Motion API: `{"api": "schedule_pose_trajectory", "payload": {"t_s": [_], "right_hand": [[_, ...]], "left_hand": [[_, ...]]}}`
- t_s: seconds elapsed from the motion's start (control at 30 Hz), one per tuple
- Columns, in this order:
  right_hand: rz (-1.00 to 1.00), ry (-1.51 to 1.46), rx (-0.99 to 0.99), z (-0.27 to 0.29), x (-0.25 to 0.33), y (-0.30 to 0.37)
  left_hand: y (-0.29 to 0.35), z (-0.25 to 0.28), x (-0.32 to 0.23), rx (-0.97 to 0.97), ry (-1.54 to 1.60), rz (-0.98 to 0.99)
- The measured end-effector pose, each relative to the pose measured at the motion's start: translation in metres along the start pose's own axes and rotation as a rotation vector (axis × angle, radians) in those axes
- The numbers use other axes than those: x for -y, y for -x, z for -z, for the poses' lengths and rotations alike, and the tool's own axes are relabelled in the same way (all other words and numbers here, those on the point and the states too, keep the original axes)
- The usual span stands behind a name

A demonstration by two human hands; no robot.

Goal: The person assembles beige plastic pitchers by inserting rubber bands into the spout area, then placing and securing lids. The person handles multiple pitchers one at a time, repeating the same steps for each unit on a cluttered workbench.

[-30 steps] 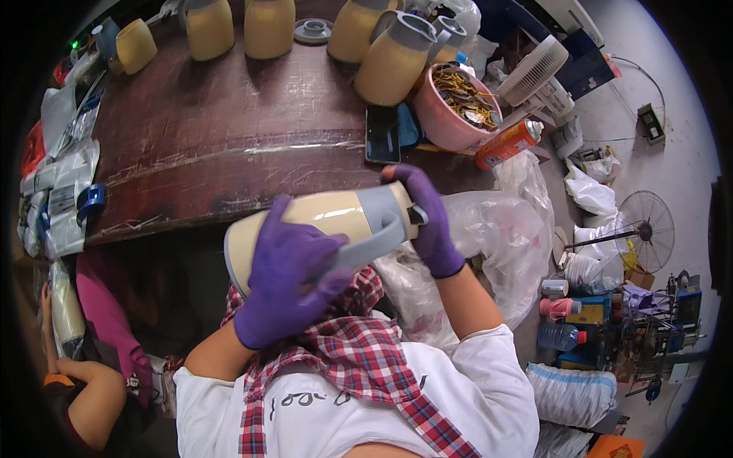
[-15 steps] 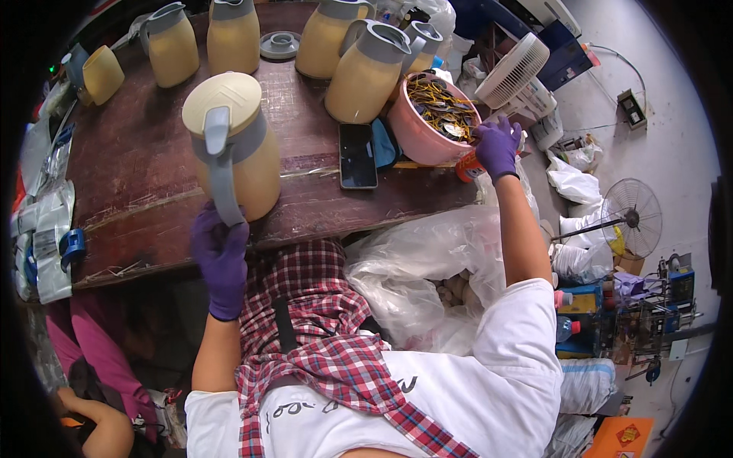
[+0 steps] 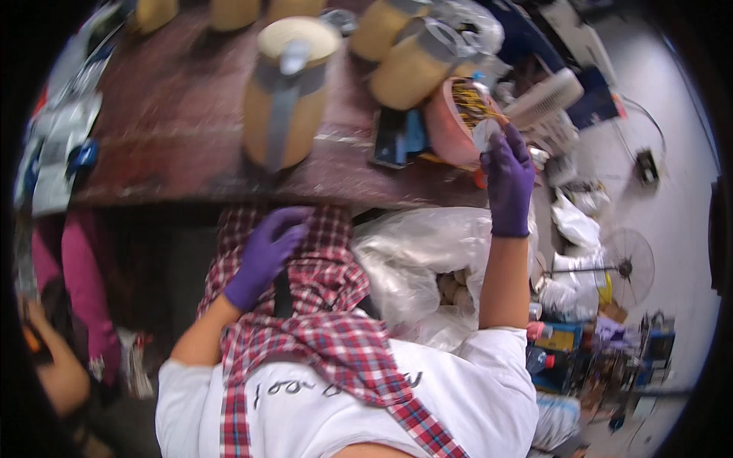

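My right hand (image 3: 510,179), in a purple glove, pinches a round pale hang tag (image 3: 485,135) with a yellow string. It is held at the near side of a pink tub (image 3: 444,122), which contains more tags and yellow strings (image 3: 467,103). My left hand (image 3: 267,252), also gloved in purple, hovers over my checked apron (image 3: 313,278) with its fingers apart and nothing in them. Beyond it, a beige vacuum jug (image 3: 305,114) with a grey handle and cream lid stands upright on the dark red table (image 3: 175,145), untouched.
Several more beige jugs (image 3: 408,72) stand at the back. A dark phone (image 3: 391,137) lies left of the tub. A clear plastic bag (image 3: 405,244) bulges below the table edge. One white fan (image 3: 546,99) is beyond the tub. Another person's arm (image 3: 57,359) shows at lower left.
My left hand has let go of the jug's handle and drawn back toward me. My right hand has lifted a tag from the tub. The view has shifted and blurred.
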State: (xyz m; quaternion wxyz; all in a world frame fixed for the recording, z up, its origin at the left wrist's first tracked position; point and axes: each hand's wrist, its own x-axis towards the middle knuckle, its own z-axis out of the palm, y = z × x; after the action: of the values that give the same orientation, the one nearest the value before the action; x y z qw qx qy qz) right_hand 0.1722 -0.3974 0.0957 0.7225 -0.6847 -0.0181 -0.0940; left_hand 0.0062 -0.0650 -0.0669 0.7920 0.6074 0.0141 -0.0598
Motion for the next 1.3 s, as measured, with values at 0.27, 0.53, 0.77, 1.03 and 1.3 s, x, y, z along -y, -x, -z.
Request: {"api": "schedule_pose_trajectory", "payload": {"t_s": [0.27,0.53,0.77,1.03,1.3], "right_hand": [[-0.016,0.211,0.376,-0.141,-0.067,0.136],[-0.076,-0.045,0.739,-0.165,-0.101,0.154],[-0.354,-0.291,0.201,-0.177,-0.153,0.117],[-0.048,-0.22,0.052,-0.2,-0.128,0.072],[0.618,0.279,0.388,-0.211,-0.008,0.043]], "left_hand": [[-0.018,-0.008,-0.05,0.096,0.199,0.167],[0.002,0.032,-0.021,-0.092,-0.071,-0.266],[-0.032,0.06,0.015,-0.032,1.214,-0.046],[-0.09,0.063,-0.056,-0.031,0.885,-0.418],[-0.087,0.045,-0.147,-0.083,-0.112,-0.614]]}}
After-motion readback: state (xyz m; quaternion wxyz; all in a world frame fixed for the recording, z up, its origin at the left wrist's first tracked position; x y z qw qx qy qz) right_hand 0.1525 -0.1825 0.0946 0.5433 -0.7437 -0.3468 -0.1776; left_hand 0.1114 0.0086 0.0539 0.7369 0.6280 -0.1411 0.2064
